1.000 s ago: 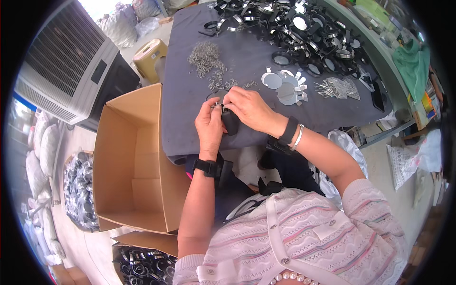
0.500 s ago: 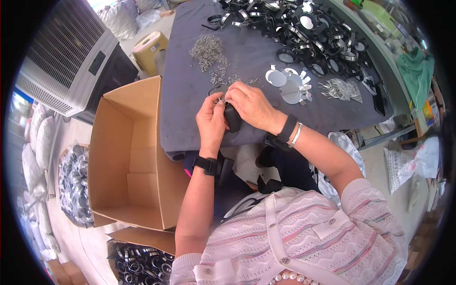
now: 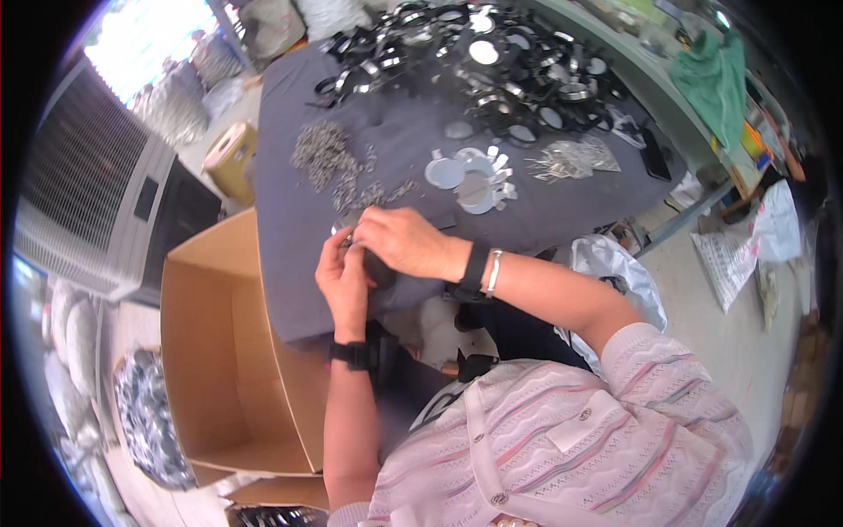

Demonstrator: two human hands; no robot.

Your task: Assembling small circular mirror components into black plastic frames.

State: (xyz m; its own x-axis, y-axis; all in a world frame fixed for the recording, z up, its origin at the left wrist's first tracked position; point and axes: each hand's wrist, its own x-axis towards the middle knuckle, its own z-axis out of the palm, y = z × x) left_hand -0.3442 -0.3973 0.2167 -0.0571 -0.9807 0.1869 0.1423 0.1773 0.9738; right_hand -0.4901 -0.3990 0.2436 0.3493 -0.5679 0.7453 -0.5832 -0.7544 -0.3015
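Observation:
Close together over the near left part of the grey-covered table [image 3: 294, 290], both my hands work on one dark part [image 3: 379, 271]. My left hand [image 3: 343, 283] grips it from the left, thumb and fingers pinched near its top. From the right, my right hand [image 3: 406, 245] also pinches at that upper end. A bit of shiny metal shows by the fingertips; the rest there is covered by my fingers, so its exact kind cannot be made out. Just beyond lies a heap of small metal clips [image 3: 320, 154], with loose ones trailing toward my hands.
Black round parts with silver rims [image 3: 492, 83] are piled at the far side. Silver discs with tabs [image 3: 474, 180], thin metal pins [image 3: 571, 160] and a black phone [image 3: 655, 156] lie to the right. An open cardboard box [image 3: 211, 351] and an air cooler [image 3: 105, 184] stand left.
My view has shifted, so the table and box appear turned and moved. Both hands stay together on the dark part, now lower and farther left in the picture.

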